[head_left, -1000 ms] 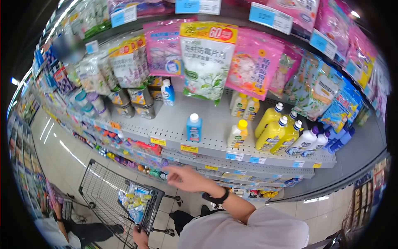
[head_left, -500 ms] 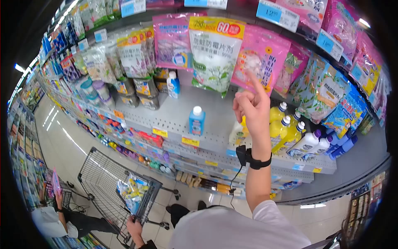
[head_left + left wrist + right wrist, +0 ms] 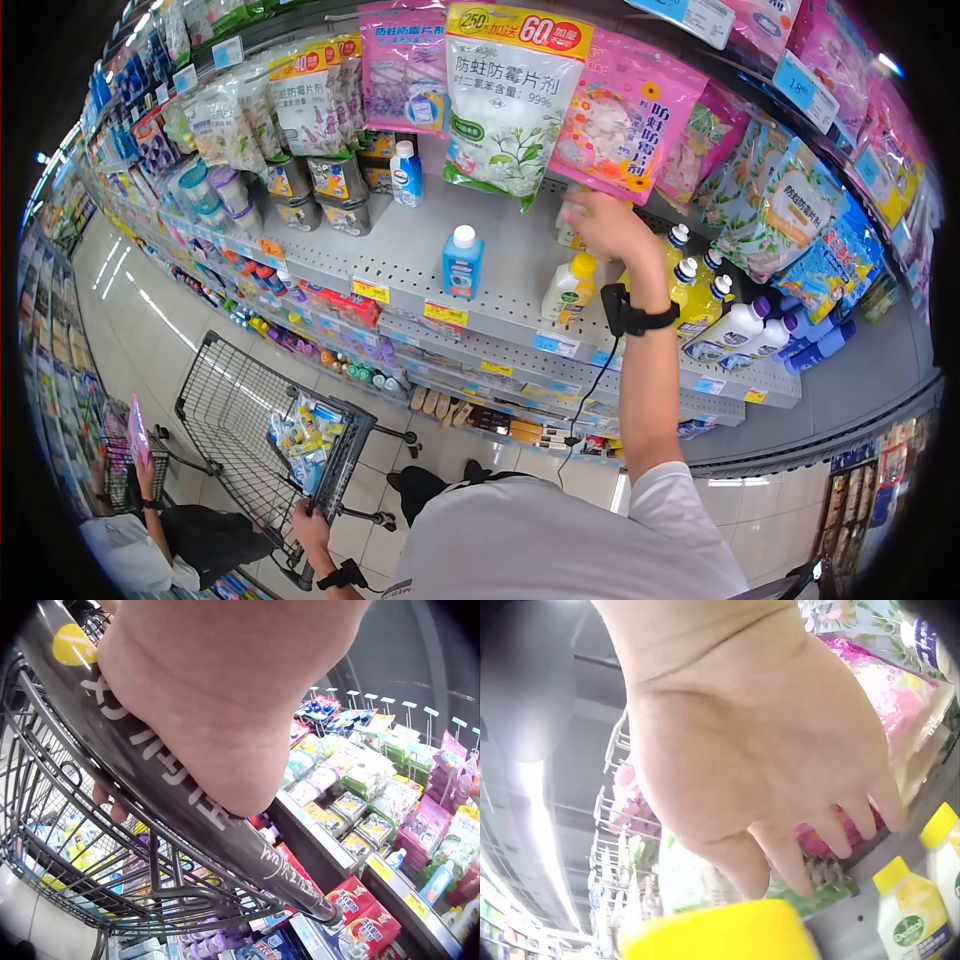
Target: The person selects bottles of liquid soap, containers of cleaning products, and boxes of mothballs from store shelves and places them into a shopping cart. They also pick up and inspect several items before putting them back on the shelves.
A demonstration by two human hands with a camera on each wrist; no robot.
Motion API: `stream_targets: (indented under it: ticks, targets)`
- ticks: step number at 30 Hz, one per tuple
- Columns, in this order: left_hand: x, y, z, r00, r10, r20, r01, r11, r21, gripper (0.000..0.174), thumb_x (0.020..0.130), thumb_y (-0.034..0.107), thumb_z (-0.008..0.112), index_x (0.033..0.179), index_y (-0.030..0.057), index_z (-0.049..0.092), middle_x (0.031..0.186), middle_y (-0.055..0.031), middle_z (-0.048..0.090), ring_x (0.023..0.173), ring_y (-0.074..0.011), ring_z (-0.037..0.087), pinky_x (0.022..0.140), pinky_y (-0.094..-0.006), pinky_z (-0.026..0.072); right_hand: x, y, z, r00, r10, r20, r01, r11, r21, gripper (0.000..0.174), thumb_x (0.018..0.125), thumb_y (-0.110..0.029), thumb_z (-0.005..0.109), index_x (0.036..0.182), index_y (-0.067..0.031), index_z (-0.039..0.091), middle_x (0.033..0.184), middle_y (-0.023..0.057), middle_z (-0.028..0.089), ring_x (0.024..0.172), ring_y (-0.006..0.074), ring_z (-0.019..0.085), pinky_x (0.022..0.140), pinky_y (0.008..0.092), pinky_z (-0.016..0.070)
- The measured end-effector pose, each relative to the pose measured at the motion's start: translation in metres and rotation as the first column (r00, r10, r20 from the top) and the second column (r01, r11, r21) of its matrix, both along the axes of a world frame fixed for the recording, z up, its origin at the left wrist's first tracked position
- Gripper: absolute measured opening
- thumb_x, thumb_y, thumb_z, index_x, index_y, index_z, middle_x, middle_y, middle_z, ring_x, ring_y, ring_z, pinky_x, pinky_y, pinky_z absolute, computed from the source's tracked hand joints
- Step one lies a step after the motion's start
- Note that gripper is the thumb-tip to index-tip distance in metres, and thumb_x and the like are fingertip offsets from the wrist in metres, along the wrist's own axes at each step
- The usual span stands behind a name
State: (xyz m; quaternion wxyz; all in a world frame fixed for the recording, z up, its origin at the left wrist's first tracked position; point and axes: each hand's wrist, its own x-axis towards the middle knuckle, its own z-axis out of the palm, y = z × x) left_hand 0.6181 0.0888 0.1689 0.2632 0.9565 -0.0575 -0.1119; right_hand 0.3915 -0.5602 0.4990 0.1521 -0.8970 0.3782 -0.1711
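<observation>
My right hand point(image 3: 612, 228) reaches over the shelf with its fingers extended and loosely bent. Partly hidden behind it stand Dettol bottles with yellow caps; in the right wrist view two of these bottles point(image 3: 911, 915) sit just past the fingertips. Nearer the shelf edge is another white Dettol bottle point(image 3: 568, 292), and a yellow cap point(image 3: 720, 934) looms close below the palm point(image 3: 757, 750). A pink bag point(image 3: 625, 115) hangs right above the hand. Low on the left, my left hand point(image 3: 312, 527) grips the handle point(image 3: 169, 776) of a shopping cart point(image 3: 225, 400), fingertips showing under the bar.
A blue bottle point(image 3: 462, 262) stands left of the Dettol, yellow bottles point(image 3: 703, 305) and white purple-capped bottles point(image 3: 730, 332) to the right. A white-and-green bag point(image 3: 512, 105) hangs above. The cart holds several packages point(image 3: 305, 435). Another person point(image 3: 130, 550) is at lower left.
My right hand rose from near the shelf's front edge, pointed its index finger at the pink bag, then lowered toward the Dettol bottles. My left hand stays on the cart handle.
</observation>
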Motion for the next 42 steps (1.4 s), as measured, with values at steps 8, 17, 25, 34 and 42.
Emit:
stream_targets:
  ticks: [8,17,25,34,42]
  targets:
    - [0.002,0.002,-0.004,0.999,-0.027,0.027,0.027,1.000,-0.001,0.037,0.084,0.012,0.063,0.118,-0.0002,0.067,0.111,-0.0269,0.069,0.107,-0.0445,0.065,0.096,-0.0492,0.0492,0.018,-0.052,-0.014,0.975,-0.173,-0.143,0.171,0.985,-0.023,0.053,0.089,-0.017,0.068,0.139,-0.0045,0.060,0.143,0.0229,0.057,0.136,0.0373,0.052,0.113,0.0424,0.0419]
    - [-0.002,-0.004,0.006,0.997,-0.028,0.076,0.027,0.999,0.018,0.036,0.083,0.013,0.059,0.115,-0.0022,0.068,0.106,-0.0297,0.070,0.104,-0.0449,0.068,0.093,-0.0474,0.0513,0.020,-0.081,-0.058,0.975,-0.214,-0.058,0.189,0.939,-0.287,0.048,0.081,-0.001,0.063,0.129,-0.0034,0.062,0.133,0.0249,0.062,0.131,0.0386,0.055,0.107,0.0448,0.0460]
    - [-0.001,-0.001,0.000,0.999,0.002,0.054,-0.004,0.999,0.044,0.036,0.082,0.014,0.062,0.116,0.0014,0.068,0.109,-0.0268,0.071,0.106,-0.0447,0.066,0.094,-0.0492,0.0505,0.014,-0.079,-0.070,0.955,-0.296,0.023,0.297,0.954,-0.049,0.047,0.078,0.002,0.072,0.123,-0.0005,0.063,0.119,0.0210,0.067,0.095,0.0335,0.074,0.083,0.0404,0.0593]
    - [0.003,0.000,0.002,1.000,-0.006,-0.005,0.007,0.998,0.056,0.040,0.081,0.018,0.065,0.118,0.0040,0.067,0.111,-0.0250,0.070,0.107,-0.0455,0.065,0.094,-0.0500,0.0500,-0.001,-0.026,-0.054,0.947,-0.152,0.284,0.214,0.956,-0.201,0.041,0.073,0.005,0.073,0.113,-0.0018,0.069,0.115,0.0249,0.067,0.105,0.0419,0.066,0.089,0.0440,0.0562]
    - [0.000,-0.003,0.006,0.999,-0.021,0.044,0.021,1.000,0.015,0.038,0.080,0.017,0.062,0.116,0.0032,0.067,0.109,-0.0256,0.071,0.105,-0.0448,0.067,0.092,-0.0496,0.0506,-0.012,0.013,-0.044,0.877,-0.139,0.460,0.258,0.944,-0.207,0.035,0.079,0.010,0.068,0.113,-0.0002,0.068,0.113,0.0231,0.068,0.101,0.0381,0.071,0.085,0.0425,0.0576]
